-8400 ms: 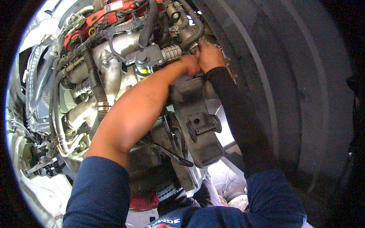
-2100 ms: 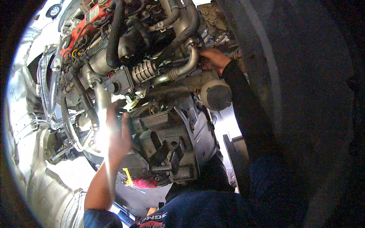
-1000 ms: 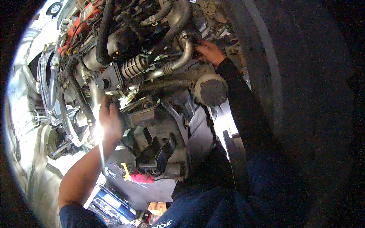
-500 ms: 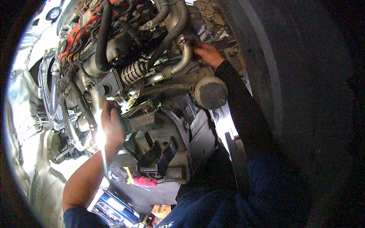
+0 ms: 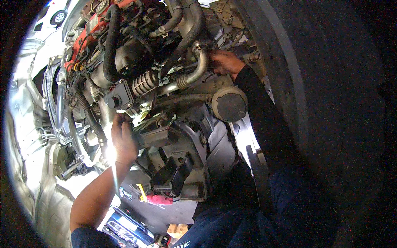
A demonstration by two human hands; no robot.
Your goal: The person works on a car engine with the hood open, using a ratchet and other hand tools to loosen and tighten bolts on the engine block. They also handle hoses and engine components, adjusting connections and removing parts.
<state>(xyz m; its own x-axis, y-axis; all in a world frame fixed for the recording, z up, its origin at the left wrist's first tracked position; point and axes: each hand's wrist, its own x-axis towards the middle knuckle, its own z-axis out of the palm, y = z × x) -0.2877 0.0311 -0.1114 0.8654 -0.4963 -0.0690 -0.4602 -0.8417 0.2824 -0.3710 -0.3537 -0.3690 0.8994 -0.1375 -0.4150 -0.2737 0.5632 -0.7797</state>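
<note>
My left hand [image 5: 125,138] is down in the engine bay with its fingers curled, below a black plastic part [image 5: 120,96] and right of a ribbed hose [image 5: 87,113]. What the fingers close on is hidden; a bright glare beside the wrist washes out that side. Farther up, my right hand [image 5: 226,63] reaches in behind a bent metal pipe [image 5: 202,62], its fingertips out of sight among the engine parts. Just below that wrist sits a round black cap [image 5: 231,104] on a reservoir. A thick black hose [image 5: 111,45] curves over the engine, left of a ribbed cylinder [image 5: 144,82].
A black plastic housing [image 5: 169,165] with hollow pockets stands between my forearms. Red engine covers [image 5: 93,27] lie at the upper left. A dark panel [image 5: 285,74] rises along the right. A pink cloth [image 5: 159,199] and a blue car front [image 5: 126,227] show below.
The view has shifted slightly. My right hand has changed its angle a little behind the pipe, while my left hand stays at nearly the same spot.
</note>
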